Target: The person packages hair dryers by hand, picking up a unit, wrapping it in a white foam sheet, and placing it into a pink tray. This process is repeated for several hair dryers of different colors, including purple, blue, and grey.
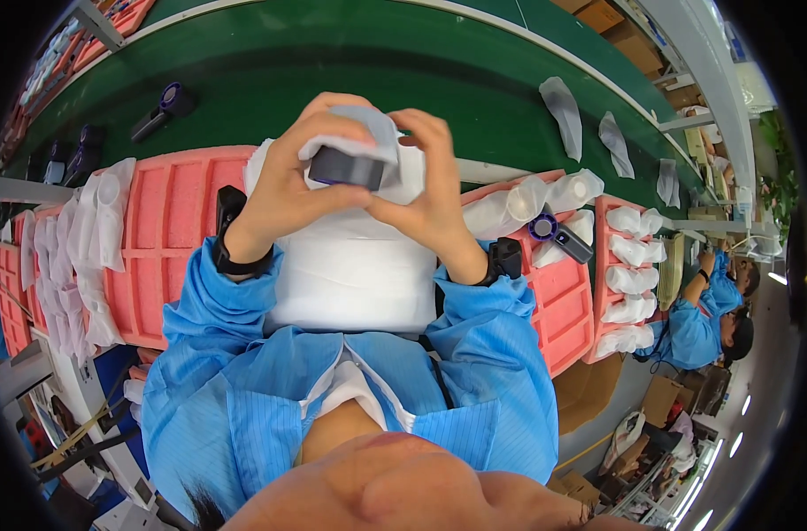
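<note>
Above a stack of white foam sleeves [355,279], I hold a dark grey handheld fan [346,168], its blocky end poking out of a white foam sleeve [372,119]. My left hand [311,168] wraps around fan and sleeve, fingers over the top and thumb below. My right hand [426,181] curves around the other side, its thumb at the fan's lower edge and its slightly blurred fingers at the sleeve. The rest of the fan is hidden by the sleeve and my fingers. Right of my right wrist, another fan with a purple ring [570,241] lies on a pink tray.
Pink compartment trays [178,168] flank the stack, some holding sleeved items [629,280]. Beyond them runs a green conveyor belt [474,84] with loose sleeves [563,115] on the right and a dark fan [160,112] on the left. A co-worker in blue [700,310] is at far right.
</note>
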A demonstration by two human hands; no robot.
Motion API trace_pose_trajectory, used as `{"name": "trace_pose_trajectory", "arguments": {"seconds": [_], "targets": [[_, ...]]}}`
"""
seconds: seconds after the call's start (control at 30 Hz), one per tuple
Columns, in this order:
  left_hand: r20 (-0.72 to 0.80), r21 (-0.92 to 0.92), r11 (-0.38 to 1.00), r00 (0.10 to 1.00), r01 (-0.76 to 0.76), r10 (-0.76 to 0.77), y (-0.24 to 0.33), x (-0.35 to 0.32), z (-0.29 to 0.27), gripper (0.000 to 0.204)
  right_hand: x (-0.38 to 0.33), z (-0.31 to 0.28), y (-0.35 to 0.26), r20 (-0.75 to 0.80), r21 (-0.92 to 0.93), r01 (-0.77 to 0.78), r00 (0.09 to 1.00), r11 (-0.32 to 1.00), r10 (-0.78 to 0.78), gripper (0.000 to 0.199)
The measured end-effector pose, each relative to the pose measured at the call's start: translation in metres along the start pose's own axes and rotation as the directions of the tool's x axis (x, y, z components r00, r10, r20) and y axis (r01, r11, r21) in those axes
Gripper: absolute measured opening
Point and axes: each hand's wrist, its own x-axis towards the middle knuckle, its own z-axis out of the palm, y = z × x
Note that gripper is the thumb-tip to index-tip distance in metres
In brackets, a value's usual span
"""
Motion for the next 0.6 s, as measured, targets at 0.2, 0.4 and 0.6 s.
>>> {"name": "trace_pose_trajectory", "arguments": {"seconds": [0.2,0.4,0.6], "targets": [[-0.312,-0.034,0.999,0.95,0.016,-0.025,-0.003,-0.006,0.003,0.041,-0.009,-0.001,0.022,0.205,-0.112,-0.203,0.953,0.973,0.222,0.048],[-0.315,0.393,0.919,0.933,-0.041,0.176,0.0,-0.011,0.023,0.028,-0.013,0.008,0.012,0.036,-0.37,-0.155,0.983,0.916,0.181,0.049],[-0.215,0.633,0.763,0.915,-0.135,0.34,0.007,-0.007,0.021,0.019,-0.013,0.007,0.006,0.109,-0.22,-0.264,0.95,0.939,0.292,0.048]]}}
